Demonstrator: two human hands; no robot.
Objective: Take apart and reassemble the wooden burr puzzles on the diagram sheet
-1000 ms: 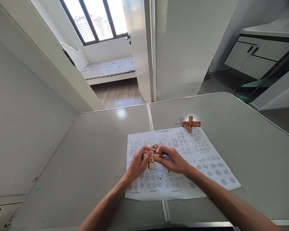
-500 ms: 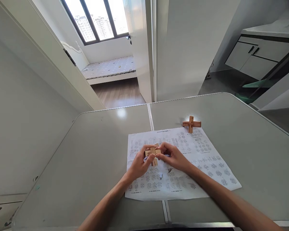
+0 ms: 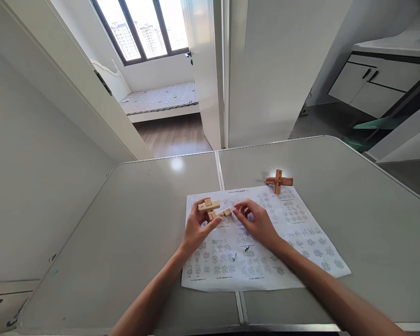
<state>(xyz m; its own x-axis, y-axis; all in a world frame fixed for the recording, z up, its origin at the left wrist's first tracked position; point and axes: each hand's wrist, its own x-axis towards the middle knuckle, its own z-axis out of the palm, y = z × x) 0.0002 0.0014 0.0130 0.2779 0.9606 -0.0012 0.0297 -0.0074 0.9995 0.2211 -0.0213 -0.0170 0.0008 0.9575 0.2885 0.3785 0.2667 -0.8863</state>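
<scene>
My left hand [image 3: 196, 228] is closed around a partly assembled wooden burr puzzle [image 3: 210, 205], its pale notched sticks crossing one another above the paper. Some of the puzzle is hidden behind my fingers. Just to the right, a small wooden piece [image 3: 227, 212] shows between my hands; whether it joins the held sticks I cannot tell. My right hand [image 3: 257, 221] is beside that piece, its thumb and bent fingers apart with nothing visible in them. Under both hands spreads a printed instruction sheet [image 3: 265, 266] covered with small diagrams.
A darker, assembled wooden cross puzzle [image 3: 278, 181] sits at the sheet's far right edge. The grey table [image 3: 143, 224] has a metal seam [image 3: 242, 308] across its middle. Beyond stand a door [image 3: 206, 70], a bed [image 3: 161, 99] and a cabinet [image 3: 367, 84].
My left hand has shifted slightly left and tilted the puzzle. My right hand has come off the puzzle and moved right, leaving a gap between the hands.
</scene>
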